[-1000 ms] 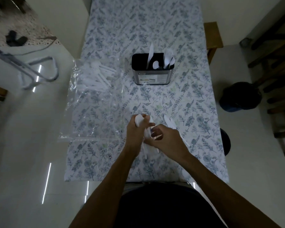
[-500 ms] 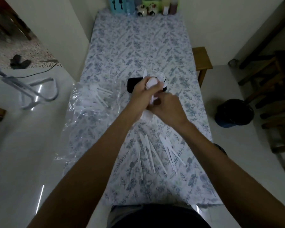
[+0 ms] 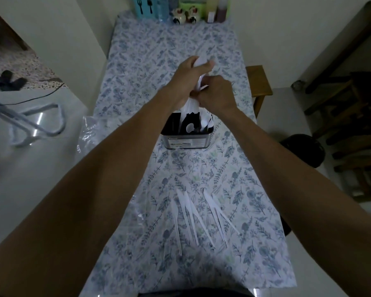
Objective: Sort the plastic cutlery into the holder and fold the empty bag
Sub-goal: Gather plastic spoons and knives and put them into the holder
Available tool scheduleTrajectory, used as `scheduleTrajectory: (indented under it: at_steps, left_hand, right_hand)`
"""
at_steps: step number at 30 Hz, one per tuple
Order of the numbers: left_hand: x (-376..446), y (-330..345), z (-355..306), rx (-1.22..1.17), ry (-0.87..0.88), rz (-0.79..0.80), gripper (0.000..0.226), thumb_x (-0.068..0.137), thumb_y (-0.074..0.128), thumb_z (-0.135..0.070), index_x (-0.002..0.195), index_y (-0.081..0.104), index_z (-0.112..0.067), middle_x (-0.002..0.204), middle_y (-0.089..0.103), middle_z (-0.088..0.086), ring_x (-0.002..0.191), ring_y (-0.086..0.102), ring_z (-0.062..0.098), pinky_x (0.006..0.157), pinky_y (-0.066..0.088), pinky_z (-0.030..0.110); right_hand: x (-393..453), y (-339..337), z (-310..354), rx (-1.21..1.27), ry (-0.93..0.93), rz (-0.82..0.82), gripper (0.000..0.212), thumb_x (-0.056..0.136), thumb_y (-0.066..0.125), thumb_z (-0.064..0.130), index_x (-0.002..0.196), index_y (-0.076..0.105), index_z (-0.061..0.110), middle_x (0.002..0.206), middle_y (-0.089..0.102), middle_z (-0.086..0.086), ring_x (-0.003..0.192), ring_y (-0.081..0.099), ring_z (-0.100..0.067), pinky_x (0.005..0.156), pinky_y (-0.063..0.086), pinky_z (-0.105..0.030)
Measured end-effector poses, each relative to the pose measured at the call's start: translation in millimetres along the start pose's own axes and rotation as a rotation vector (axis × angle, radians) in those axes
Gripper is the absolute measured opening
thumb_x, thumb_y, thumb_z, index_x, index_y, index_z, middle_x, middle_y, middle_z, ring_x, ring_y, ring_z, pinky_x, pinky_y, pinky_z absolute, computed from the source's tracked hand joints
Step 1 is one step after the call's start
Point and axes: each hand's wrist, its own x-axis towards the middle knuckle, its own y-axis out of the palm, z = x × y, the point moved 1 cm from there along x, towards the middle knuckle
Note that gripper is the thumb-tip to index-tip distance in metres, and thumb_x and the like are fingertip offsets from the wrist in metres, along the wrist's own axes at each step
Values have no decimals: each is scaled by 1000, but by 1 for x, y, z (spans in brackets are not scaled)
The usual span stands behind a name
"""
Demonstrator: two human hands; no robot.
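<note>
My left hand (image 3: 190,79) grips a bundle of white plastic spoons (image 3: 201,63) directly above the dark metal cutlery holder (image 3: 186,136); the handles point down into it. My right hand (image 3: 215,94) pinches the same bundle from the right. White cutlery stands inside the holder. Several white plastic knives (image 3: 198,215) lie loose on the floral tablecloth (image 3: 174,52) near me. The clear plastic bag (image 3: 92,131) lies at the table's left edge, mostly hidden by my left forearm.
Jars, bottles and a blue box (image 3: 147,7) line the table's far end. A wooden stool (image 3: 258,80) stands at the right edge, a dark bin (image 3: 304,150) on the floor beyond. A metal frame (image 3: 30,121) lies on the floor at left.
Both hands lifted the spoon bundle from the near part of the table and carried it away from me to above the holder. The knives stayed on the cloth.
</note>
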Motion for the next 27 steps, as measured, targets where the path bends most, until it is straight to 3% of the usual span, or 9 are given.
scheduleTrajectory:
  at_steps: [4,7,11,16,19,22,27]
  left_hand:
    - [11,-3,22,-99,2,-49,2,92,72,-9,91,70,-9,83,70,7,75,67,19,69,54,26]
    - [15,-6,39,-157,-5,-70,7,89,71,-5,85,69,-10,77,70,5,73,67,17,68,55,27]
    - [17,-11,55,-190,-19,-37,8,89,69,-2,86,67,-8,75,69,1,73,66,15,71,55,27]
    - [20,-12,60,-139,-9,-16,7,89,68,-4,84,68,-9,80,69,2,78,66,16,72,54,25]
    - [22,-14,60,-38,38,-16,3,82,68,-15,81,69,-12,84,69,2,84,66,20,74,56,29]
    - [26,-17,65,40,79,-16,12,80,69,-20,86,70,-10,92,71,4,96,69,29,88,59,38]
    - [30,-19,72,126,71,-42,13,86,73,-18,95,70,-9,98,72,8,98,70,26,85,59,31]
  right_hand:
    - [7,19,-12,-90,-39,-65,26,86,72,31,92,75,5,84,77,-7,73,70,-18,62,47,-23]
    - [7,31,-20,-152,-80,-80,24,90,66,30,84,70,7,74,73,-6,60,62,-17,48,35,-16]
    - [8,43,-30,-232,-76,-53,28,95,60,31,90,68,5,76,71,-7,61,57,-17,54,34,-24]
    - [13,47,-34,-311,-73,-15,24,95,58,28,82,60,9,69,61,-5,64,51,-18,50,21,-12]
    - [15,49,-34,-361,-63,7,20,94,61,25,86,64,8,74,59,-4,68,49,-15,52,24,-14]
    - [17,52,-39,-385,-25,2,28,91,66,37,92,67,9,78,61,-4,73,52,-16,64,31,-23]
    - [19,54,-41,-355,-84,9,31,86,73,37,96,71,8,86,73,-9,86,68,-28,70,38,-24]
